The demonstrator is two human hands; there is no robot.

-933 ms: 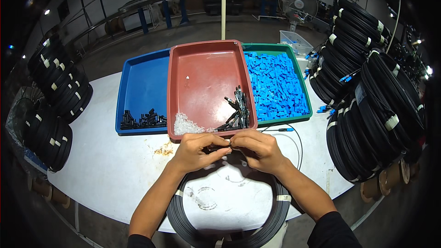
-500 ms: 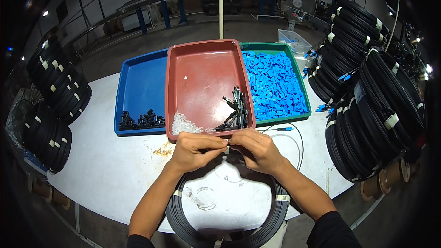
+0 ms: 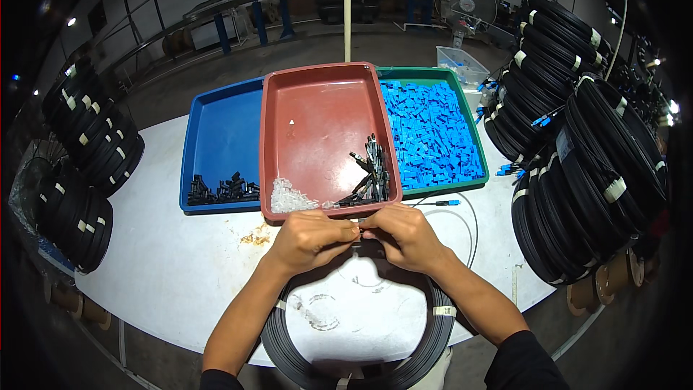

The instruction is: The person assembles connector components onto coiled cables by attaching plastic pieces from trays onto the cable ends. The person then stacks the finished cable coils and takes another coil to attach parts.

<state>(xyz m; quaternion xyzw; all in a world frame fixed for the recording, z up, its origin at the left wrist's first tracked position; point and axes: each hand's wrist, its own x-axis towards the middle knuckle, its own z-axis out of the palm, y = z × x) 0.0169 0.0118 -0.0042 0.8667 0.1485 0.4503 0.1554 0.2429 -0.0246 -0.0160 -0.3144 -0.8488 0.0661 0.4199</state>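
My left hand [image 3: 310, 240] and my right hand [image 3: 406, 235] meet just in front of the red tray [image 3: 317, 112], fingertips pinched together. Whatever small piece is between them is mostly covered by the fingers. Below both hands lies a coil of black cable [image 3: 278, 350], bound with pale tape [image 3: 444, 311]. A thin cable loops out to the right of my right hand and ends in a blue connector [image 3: 453, 203]. Small clear pieces [image 3: 291, 197] and black connector parts [image 3: 370, 173] lie in the near end of the red tray.
A blue tray [image 3: 224, 119] with short black parts stands left, a green tray [image 3: 484, 161] of blue connector housings right. Coil stacks [image 3: 94, 126] rise at the left edge and more cable coils [image 3: 577, 202] at the right. A clear plastic box [image 3: 462, 65] stands behind the green tray.
Both hands stay together at the same place, with the fingertips shifted slightly. The right hand's fingers have moved a little; trays and coil look unchanged.
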